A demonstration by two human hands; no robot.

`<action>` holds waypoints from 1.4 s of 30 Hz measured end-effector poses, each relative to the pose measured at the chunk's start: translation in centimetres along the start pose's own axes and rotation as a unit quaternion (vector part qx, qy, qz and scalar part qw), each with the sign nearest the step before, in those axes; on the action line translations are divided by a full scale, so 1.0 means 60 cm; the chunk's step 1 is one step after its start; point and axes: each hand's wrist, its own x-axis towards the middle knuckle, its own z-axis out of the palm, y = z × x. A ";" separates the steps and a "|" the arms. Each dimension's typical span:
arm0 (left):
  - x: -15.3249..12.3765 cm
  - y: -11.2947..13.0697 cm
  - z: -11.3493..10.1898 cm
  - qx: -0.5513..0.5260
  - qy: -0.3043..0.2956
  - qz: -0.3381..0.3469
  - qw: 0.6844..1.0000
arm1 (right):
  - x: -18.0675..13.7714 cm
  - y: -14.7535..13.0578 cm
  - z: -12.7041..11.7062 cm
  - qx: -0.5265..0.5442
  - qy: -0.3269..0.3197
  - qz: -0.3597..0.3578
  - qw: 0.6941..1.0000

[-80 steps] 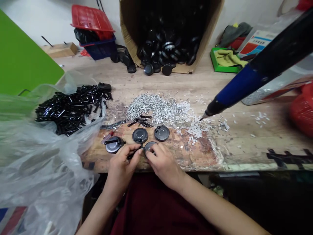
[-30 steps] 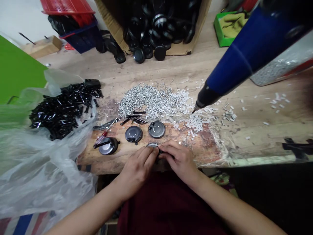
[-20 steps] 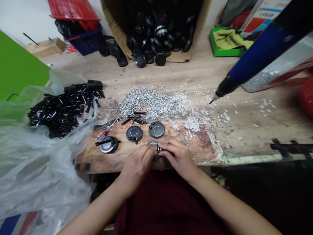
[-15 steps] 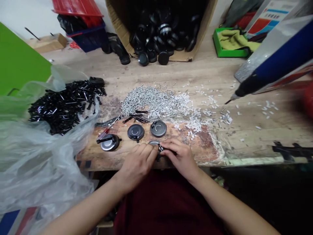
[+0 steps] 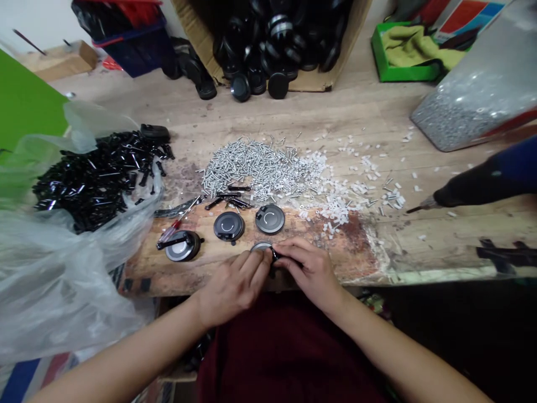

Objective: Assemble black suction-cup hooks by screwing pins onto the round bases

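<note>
- The disc (image 5: 260, 245) is held on the bench's (image 5: 335, 115) near side by the left hand (image 5: 235, 284), fingers pressed together.
- A black part (image 5: 275, 255) is pinched at the disc's right by the right hand (image 5: 309, 268).

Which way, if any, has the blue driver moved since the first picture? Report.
Yes, rightward: the blue driver, its tip first over the heap of white pieces, now ends right of it.

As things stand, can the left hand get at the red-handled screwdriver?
Probably yes: the left hand would have to leave the nearest disc, but the screwdriver looks mostly uncovered, though the leftmost disc crowds its handle.
</note>
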 end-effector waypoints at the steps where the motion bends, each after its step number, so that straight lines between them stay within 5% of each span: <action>1: -0.001 0.000 0.003 -0.016 -0.001 -0.011 1.000 | -0.002 -0.002 -0.002 -0.003 0.006 -0.003 1.000; 5: 0.003 0.012 0.008 -0.151 0.097 -0.161 0.971 | -0.012 -0.028 -0.017 -0.028 0.072 -0.041 0.996; 10: 0.021 0.046 -0.021 -0.375 0.177 -0.367 0.833 | -0.017 -0.060 -0.013 -0.033 0.003 -0.028 0.999; 14: 0.023 0.055 -0.040 -0.482 0.167 -0.413 0.755 | -0.015 -0.065 0.001 -0.020 -0.024 -0.017 0.999; 23: -0.013 0.059 -0.038 -0.392 0.166 -0.324 0.845 | -0.012 -0.082 -0.011 -0.014 -0.058 -0.060 0.996; 42: -0.019 0.054 -0.041 -0.399 0.132 -0.312 0.852 | -0.019 -0.073 -0.021 0.009 -0.111 -0.065 0.992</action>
